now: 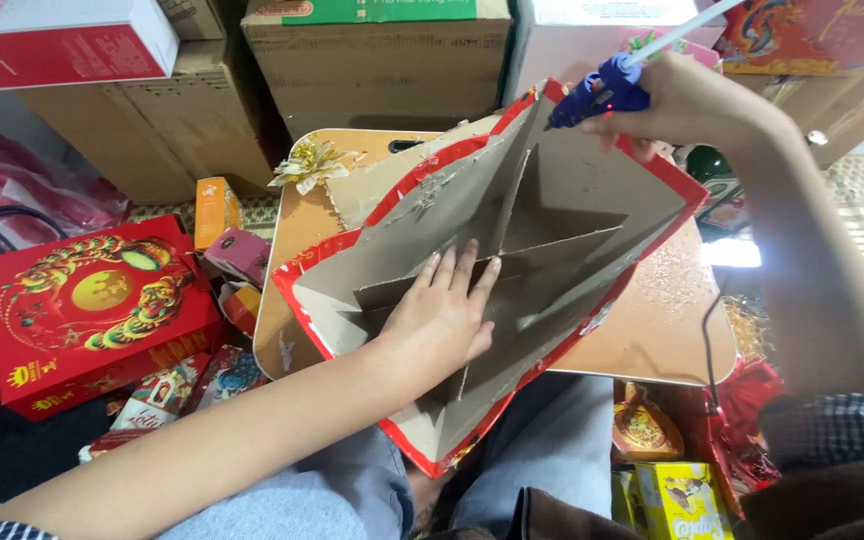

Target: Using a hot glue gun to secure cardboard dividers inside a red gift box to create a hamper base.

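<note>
One left hand (pixel 444 318) lies nearest, flat and open with fingers spread, pressing down on one grey cardboard divider (pixel 512 255) inside a single red-edged box tray (pixel 652 170) (tilted across the lap and a small wooden table (pixel 652 330)). Farther off, the right hand (pixel 687 100) is closed around one blue glue gun (pixel 597 92), its nozzle touching the tray's far rim. Beyond stand several cardboard cartons (pixel 377 70).
</note>
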